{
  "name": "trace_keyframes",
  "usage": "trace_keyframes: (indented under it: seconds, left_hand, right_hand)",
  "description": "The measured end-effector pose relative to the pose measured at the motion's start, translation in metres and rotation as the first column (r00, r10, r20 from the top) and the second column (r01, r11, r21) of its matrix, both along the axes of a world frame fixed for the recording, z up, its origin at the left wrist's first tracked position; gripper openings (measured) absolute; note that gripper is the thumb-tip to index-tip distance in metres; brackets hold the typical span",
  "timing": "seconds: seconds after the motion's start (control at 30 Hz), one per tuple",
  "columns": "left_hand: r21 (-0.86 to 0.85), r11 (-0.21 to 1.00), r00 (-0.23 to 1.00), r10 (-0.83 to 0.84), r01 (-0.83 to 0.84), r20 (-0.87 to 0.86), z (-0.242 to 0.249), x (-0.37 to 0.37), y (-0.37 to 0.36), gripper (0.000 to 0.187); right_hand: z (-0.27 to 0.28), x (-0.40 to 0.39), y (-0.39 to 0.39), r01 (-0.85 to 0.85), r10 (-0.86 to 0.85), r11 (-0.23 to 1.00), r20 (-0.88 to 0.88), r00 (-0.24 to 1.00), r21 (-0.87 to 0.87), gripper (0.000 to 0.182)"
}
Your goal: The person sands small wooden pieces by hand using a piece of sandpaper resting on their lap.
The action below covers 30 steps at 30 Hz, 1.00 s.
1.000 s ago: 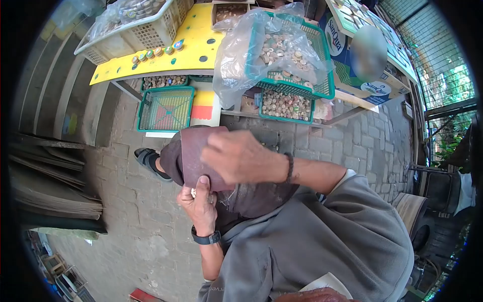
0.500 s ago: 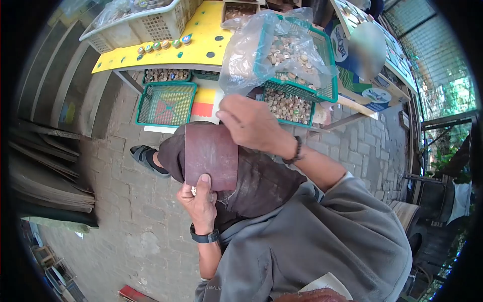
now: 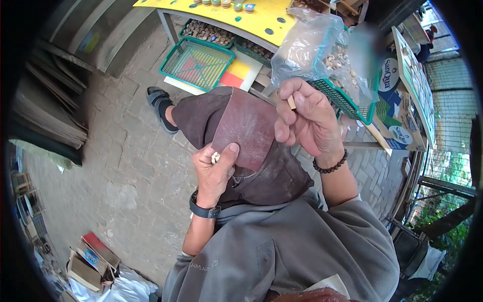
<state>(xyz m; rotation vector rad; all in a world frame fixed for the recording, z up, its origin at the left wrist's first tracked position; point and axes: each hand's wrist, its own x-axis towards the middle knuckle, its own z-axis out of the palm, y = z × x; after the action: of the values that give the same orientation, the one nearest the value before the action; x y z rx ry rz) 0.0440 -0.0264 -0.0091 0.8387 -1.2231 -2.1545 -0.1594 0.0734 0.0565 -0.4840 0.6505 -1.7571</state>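
A reddish-brown sheet of sandpaper (image 3: pixel 246 126) lies over my raised knee. My left hand (image 3: pixel 212 173) grips its near edge, thumb on top. Small pale pieces (image 3: pixel 215 158) also show between the fingers of that hand; their exact kind is hard to make out. To the right of the sheet, my right hand (image 3: pixel 312 118) is raised with the palm partly turned up. Its thumb and fingers pinch a small light wooden piece (image 3: pixel 291 102).
Ahead stands a yellow table (image 3: pixel 256 25) with small round discs (image 3: pixel 226 4) along it. A green basket (image 3: pixel 185 83) sits below. Right of it, a plastic bag (image 3: pixel 304 50) and another green basket (image 3: pixel 370 108) hold wooden pieces. A cardboard box (image 3: pixel 85 269) lies at lower left.
My right hand has lifted off the sheet to the right and turned, showing the small wooden piece. My left hand still holds the sandpaper. The view has shifted, with the table now higher.
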Motion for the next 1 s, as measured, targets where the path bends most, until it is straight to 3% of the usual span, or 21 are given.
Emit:
trace_keyframes:
  seconds: [0.13, 0.2, 0.23, 0.3, 0.33, 0.37, 0.4, 0.43, 0.5, 0.63, 0.73, 0.8, 0.83, 0.9, 1.0]
  left_hand:
    - [-0.007, 1.000, 1.000, 0.002, -0.002, 0.010, 0.000, 0.000, -0.002, 0.015]
    - [0.001, 1.000, 1.000, -0.030, 0.030, -0.006, -0.004, 0.001, -0.001, 0.016]
    - [0.002, 1.000, 1.000, -0.026, 0.026, -0.007, -0.004, 0.002, -0.001, 0.016]
    - [-0.033, 0.999, 0.999, -0.033, 0.033, 0.010, -0.003, 0.002, -0.001, 0.016]
    - [-0.041, 0.999, 1.000, -0.027, 0.027, 0.005, -0.001, 0.002, -0.001, 0.016]
    - [-0.034, 0.999, 1.000, -0.021, 0.022, 0.013, 0.001, 0.002, -0.001, 0.016]
    - [-0.029, 0.999, 1.000, -0.016, 0.017, 0.020, 0.003, 0.002, -0.001, 0.016]
    - [-0.040, 0.999, 1.000, -0.011, 0.012, 0.014, 0.004, 0.002, -0.001, 0.016]
    - [-0.006, 1.000, 0.999, -0.022, 0.022, 0.024, 0.005, 0.003, -0.001, 0.016]
    - [-0.066, 0.997, 0.998, -0.033, 0.036, 0.045, 0.004, 0.002, 0.000, 0.016]
    - [-0.056, 0.998, 0.999, -0.028, 0.030, 0.031, 0.005, -0.001, 0.001, 0.016]
    - [-0.067, 0.998, 1.000, -0.013, 0.015, 0.017, 0.005, -0.002, 0.004, 0.016]
    - [-0.077, 0.997, 1.000, 0.007, -0.007, 0.008, 0.005, -0.002, 0.004, 0.016]
    - [-0.055, 0.998, 1.000, -0.004, 0.004, 0.010, 0.004, 0.001, 0.002, 0.016]
    - [-0.087, 0.996, 1.000, -0.008, 0.010, 0.027, 0.000, -0.001, 0.003, 0.015]
  right_hand:
    - [0.010, 0.010, -0.002, 0.062, -0.050, 0.995, -0.147, 0.988, 0.079, 0.029]
    - [0.015, 0.018, -0.003, 0.161, -0.091, 0.973, -0.369, 0.925, 0.164, 0.026]
    - [0.014, 0.023, -0.001, 0.157, -0.087, 0.974, -0.370, 0.925, 0.165, 0.026]
    - [0.008, 0.030, 0.001, 0.341, -0.091, 0.932, -0.825, 0.557, 0.127, 0.021]
    - [0.004, 0.029, -0.001, 0.336, -0.094, 0.934, -0.827, 0.554, 0.119, 0.021]
    - [-0.001, 0.029, -0.004, 0.309, -0.182, 0.941, -0.976, 0.121, -0.137, 0.019]
    - [-0.005, 0.028, -0.007, 0.173, -0.286, 0.919, -0.900, -0.329, -0.356, 0.016]
    - [-0.009, 0.031, -0.009, 0.167, -0.298, 0.915, -0.895, -0.332, -0.366, 0.016]
    - [-0.017, 0.039, -0.010, 0.133, -0.206, 0.946, -0.866, -0.456, -0.295, 0.015]
    - [-0.028, 0.032, -0.015, 0.145, -0.186, 0.946, -0.852, -0.489, -0.290, 0.015]
    - [-0.028, 0.023, -0.020, 0.172, -0.172, 0.928, -0.788, -0.591, -0.332, 0.018]
    - [-0.025, 0.020, -0.018, 0.318, -0.001, 0.904, -0.745, -0.668, -0.287, 0.014]
    - [-0.021, 0.023, -0.015, 0.328, 0.003, 0.899, -0.744, -0.668, -0.290, 0.014]
    - [-0.013, 0.035, -0.007, 0.102, -0.128, 0.964, -0.766, -0.630, -0.245, 0.009]
    - [-0.027, 0.043, -0.004, 0.121, -0.167, 0.954, -0.826, -0.539, -0.272, 0.008]
